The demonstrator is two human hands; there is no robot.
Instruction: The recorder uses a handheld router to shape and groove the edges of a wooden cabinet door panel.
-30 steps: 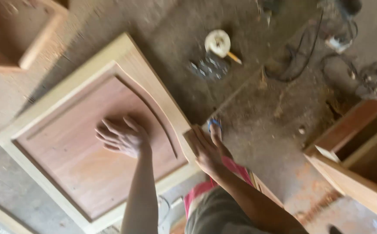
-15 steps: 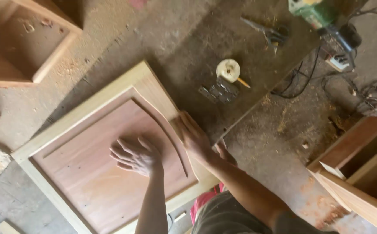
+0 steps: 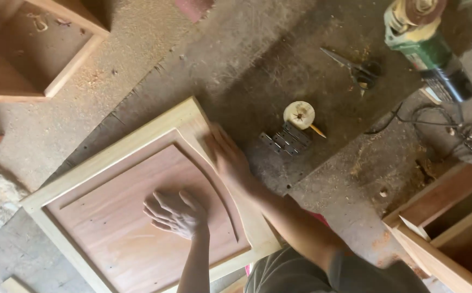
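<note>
On the dusty desk (image 3: 111,92) lies the pale-framed reddish wooden cabinet door (image 3: 138,217), left hand (image 3: 177,214) spread flat on its panel, right hand (image 3: 227,157) flat on its frame edge.

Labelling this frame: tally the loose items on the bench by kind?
Panel door: 1
Scissors: 1
Power sander: 1
Round wooden disc: 1
Pencil: 1
Stack of metal hinges: 1, count within it unclear
Total: 6
</note>
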